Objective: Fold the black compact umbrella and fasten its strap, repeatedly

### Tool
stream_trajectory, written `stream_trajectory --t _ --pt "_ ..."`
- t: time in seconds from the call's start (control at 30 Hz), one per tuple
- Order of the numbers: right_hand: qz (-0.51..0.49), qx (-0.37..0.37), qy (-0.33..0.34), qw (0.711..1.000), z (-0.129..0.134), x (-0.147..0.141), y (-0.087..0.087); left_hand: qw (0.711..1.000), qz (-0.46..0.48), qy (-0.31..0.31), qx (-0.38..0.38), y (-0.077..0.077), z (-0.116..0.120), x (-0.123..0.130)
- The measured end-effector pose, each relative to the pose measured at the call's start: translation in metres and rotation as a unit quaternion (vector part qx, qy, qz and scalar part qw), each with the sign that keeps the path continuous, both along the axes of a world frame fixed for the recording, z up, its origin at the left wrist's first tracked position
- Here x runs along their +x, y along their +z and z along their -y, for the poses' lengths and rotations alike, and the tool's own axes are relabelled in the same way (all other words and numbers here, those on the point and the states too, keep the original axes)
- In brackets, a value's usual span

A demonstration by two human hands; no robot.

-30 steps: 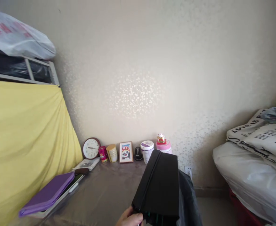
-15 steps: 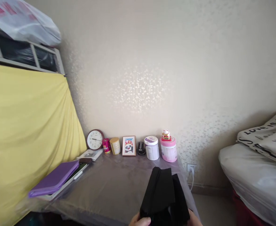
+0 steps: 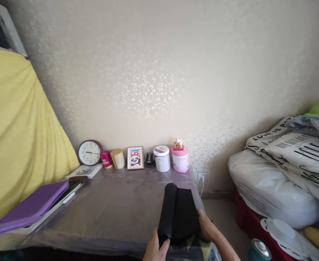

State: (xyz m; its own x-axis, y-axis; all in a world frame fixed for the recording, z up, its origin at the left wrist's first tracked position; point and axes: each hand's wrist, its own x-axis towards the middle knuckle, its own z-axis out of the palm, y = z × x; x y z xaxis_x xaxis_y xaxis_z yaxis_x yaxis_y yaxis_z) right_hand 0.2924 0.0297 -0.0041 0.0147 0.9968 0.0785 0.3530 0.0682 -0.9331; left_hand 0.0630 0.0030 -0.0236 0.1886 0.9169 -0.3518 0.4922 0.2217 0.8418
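Both my hands are on a black case with a flap (image 3: 179, 214), near the front right edge of the table. Its kind is not clear; a ridge or fold runs along its top. My left hand (image 3: 157, 248) grips its near left corner, thumb on the front edge. On its right side, my right hand (image 3: 206, 225) holds it with the fingers partly hidden behind. Something dark with yellow patches (image 3: 193, 244) shows just below the case, partly cut off by the frame.
Along the wall stand a clock (image 3: 90, 152), a pink can (image 3: 106, 160), a panda picture frame (image 3: 135, 158) and two tubs. A purple folder (image 3: 30, 206) lies at left. Right of the table are a spray can (image 3: 260, 250) and a red container (image 3: 248, 214) under piled bedding.
The case's raised flap now lies flatter, and more of both hands shows. My view has swung to the right, bringing the spray can and red container into sight.
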Motion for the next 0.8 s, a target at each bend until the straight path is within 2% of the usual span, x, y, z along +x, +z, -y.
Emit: stream_trajectory --t 0.1,0.17,0.33,0.5,0.63,0.8 --pt "0.096 0.029 -0.133 0.986 -0.003 0.013 0.012 0.999 -0.031 -0.007 0.018 0.004 0.003 0.004" --pt "0.136 0.042 -0.172 0.975 -0.003 0.013 0.020 0.998 -0.050 -0.005 0.030 0.008 0.005 0.005" --pt "0.223 0.024 -0.156 0.962 -0.004 0.002 0.032 0.996 -0.086 0.004 0.028 0.016 0.009 0.007" --pt "0.283 -0.027 -0.161 0.945 -0.012 0.001 0.026 0.995 -0.095 0.005 0.033 0.020 0.011 0.009" --pt "0.235 -0.004 -0.144 0.961 -0.019 0.001 0.030 0.994 -0.099 -0.008 0.050 0.022 0.012 0.010" --pt "0.043 0.003 -0.080 0.996 -0.030 -0.026 0.050 0.988 -0.140 -0.020 0.061 0.024 0.012 0.012"
